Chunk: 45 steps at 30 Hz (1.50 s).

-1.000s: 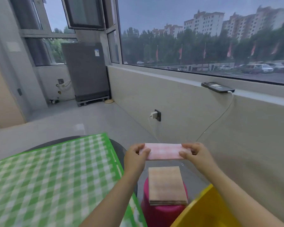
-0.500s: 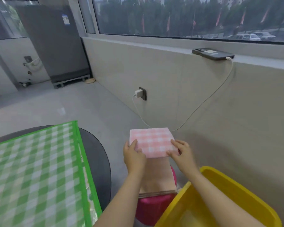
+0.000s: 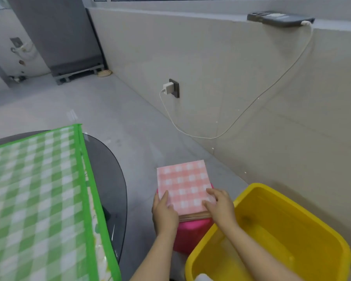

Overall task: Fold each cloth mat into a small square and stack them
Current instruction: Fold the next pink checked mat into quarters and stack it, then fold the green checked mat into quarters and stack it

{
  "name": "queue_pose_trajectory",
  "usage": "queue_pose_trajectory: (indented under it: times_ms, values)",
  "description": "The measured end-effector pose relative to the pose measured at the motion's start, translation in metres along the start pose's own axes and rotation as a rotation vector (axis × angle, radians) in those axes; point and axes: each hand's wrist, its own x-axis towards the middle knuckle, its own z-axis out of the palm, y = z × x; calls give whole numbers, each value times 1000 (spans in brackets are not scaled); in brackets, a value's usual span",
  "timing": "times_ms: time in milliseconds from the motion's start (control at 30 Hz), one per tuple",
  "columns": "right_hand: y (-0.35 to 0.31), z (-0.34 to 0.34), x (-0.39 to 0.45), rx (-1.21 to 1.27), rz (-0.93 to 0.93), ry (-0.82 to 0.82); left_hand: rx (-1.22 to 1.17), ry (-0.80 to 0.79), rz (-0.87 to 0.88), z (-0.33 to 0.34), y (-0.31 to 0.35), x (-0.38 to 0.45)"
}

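Two hands meet at the near edge of the folded pink-and-white checked cloth mat (image 3: 182, 184), which lies flat atop the stack of folded tan mats (image 3: 195, 216) on the pink plastic stool (image 3: 190, 234). The left hand (image 3: 164, 213) rests fingers flat on its near-left corner; the right hand (image 3: 221, 207) has loosely spread fingers pressing the near-right corner. The mat stretches away from both hands, about equally near each; squaring it to the stack looks like the remaining adjustment. A yellow plastic tub (image 3: 292, 201) sits beside.

head view, looking down, close in
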Motion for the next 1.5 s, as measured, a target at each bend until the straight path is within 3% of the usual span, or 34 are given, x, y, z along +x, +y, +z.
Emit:
queue_pose_trajectory:
  times_ms: [300,567,867,1167,1367,1500]
  values:
    - [5,7,-3,-24,24,42,34,-24,29,4,-18,8]
    - [16,18,-2,-164,29,32,294,-71,20,6,-29,11]
    - [11,9,-1,-145,45,-34,502,-57,-5,-2,0,1]
    - [-79,-50,-30,-89,-300,91,246,13,310,-47,108,-43]
    - [-171,-72,-75,-26,-579,70,102,49,547,-144,149,-82]
    - [-225,-65,-113,-32,-733,6,166,89,632,-215,145,-106]
